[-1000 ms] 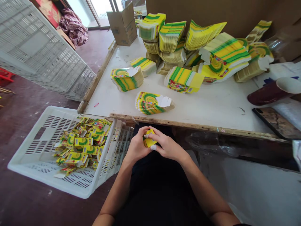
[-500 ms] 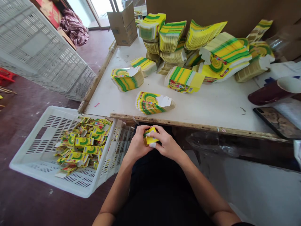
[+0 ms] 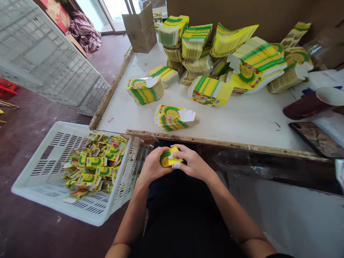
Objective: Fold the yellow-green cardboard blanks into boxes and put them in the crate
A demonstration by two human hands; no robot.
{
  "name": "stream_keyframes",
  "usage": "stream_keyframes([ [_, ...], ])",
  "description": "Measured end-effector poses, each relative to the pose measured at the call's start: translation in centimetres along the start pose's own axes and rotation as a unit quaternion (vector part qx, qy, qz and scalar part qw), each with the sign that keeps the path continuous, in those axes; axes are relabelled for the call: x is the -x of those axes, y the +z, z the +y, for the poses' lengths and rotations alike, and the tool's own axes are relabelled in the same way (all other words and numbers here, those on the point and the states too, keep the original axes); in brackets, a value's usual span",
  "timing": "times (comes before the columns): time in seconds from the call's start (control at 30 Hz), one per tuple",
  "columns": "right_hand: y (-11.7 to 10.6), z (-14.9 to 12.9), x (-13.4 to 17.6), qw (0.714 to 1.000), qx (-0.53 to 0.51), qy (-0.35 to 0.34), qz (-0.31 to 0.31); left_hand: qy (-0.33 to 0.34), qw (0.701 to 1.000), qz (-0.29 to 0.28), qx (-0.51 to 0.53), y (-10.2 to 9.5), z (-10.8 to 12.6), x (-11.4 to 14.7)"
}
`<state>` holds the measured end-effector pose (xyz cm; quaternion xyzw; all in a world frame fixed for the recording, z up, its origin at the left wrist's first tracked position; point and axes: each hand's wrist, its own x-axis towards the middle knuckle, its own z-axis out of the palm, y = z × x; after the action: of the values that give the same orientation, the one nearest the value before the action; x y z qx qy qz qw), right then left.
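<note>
A small yellow and green carton [image 3: 165, 159] is held between my two hands in front of my lap, just below the table's edge. My left hand [image 3: 153, 165] grips its left side. Around its right end close the fingers of my right hand [image 3: 192, 162], which has white wrapping on some fingertips. Both palms hide part of the carton. Just beyond my hands, a fanned stack of flat cartons [image 3: 172, 117] lies on the white table [image 3: 228, 123]. To my left, a white plastic crate [image 3: 56, 200] contains many folded cartons [image 3: 96, 162].
More bundles of flat cartons [image 3: 197, 41] are piled at the back of the table. A dark mug [image 3: 303, 105] and a phone [image 3: 317, 138] lie at the right. An open cardboard box [image 3: 141, 32] stands at the far left corner. Grey crates [image 3: 45, 57] rise beside the table.
My hands have spread slightly apart and dropped a little, and more of the carton's printed face shows between them. The cartons on the table and in the crate stay put.
</note>
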<state>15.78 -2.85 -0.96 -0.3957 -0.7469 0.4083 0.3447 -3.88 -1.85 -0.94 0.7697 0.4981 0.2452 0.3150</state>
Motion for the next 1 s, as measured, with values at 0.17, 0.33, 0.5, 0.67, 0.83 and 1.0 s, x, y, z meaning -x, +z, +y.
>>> stream_keyframes([
  [0.17, 0.8, -0.1, 0.0, 0.998, 0.005, 0.051, 0.025, 0.027, 0.998, 0.006, -0.048, 0.0, -0.1, -0.1],
  [0.33, 2.0, -0.4, 0.0, 0.994, -0.020, 0.059, 0.094, 0.023, 0.998, 0.029, -0.058, 0.1, 0.0, -0.2],
  [0.5, 1.7, -0.9, 0.0, 0.988, -0.034, 0.044, 0.145, 0.021, 0.999, 0.026, -0.020, 0.2, 0.4, -0.5],
  [0.67, 1.6, -1.0, -0.1, 0.986, -0.035, 0.067, 0.146, 0.016, 0.999, 0.031, 0.003, 0.5, 0.5, -0.6],
  [0.83, 1.9, -0.4, -0.5, 0.985, -0.089, 0.060, 0.137, -0.016, 0.999, 0.030, 0.030, 0.7, 0.3, -0.3],
  [1.0, 2.4, -0.1, -0.5, 0.980, -0.109, 0.072, 0.151, -0.012, 0.999, 0.043, 0.031, 1.1, 0.1, -0.1],
])
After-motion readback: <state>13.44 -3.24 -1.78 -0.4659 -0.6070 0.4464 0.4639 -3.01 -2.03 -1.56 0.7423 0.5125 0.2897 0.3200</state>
